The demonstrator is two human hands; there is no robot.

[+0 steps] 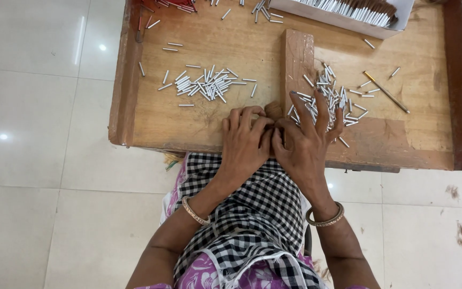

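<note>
Up top, white box point(386, 29) holds brown-tipped sticks point(356, 9).

Worn, matt wooden table point(231, 48) with a rougher raised wood block point(298, 56) on it, shiny metallic-looking little tubes point(204, 84) scattered about, checked woven cloth point(252, 214) at lower centre, glossy white floor tiles point(38, 107) on the left.

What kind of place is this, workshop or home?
Probably a small hand-assembly workshop, perhaps home-based. A low wooden work tray sits on a tiled floor, strewn with heaps of short silver tubes, and a white box holds finished pieces. Both hands, left hand and right hand, work together at its edge.
</note>
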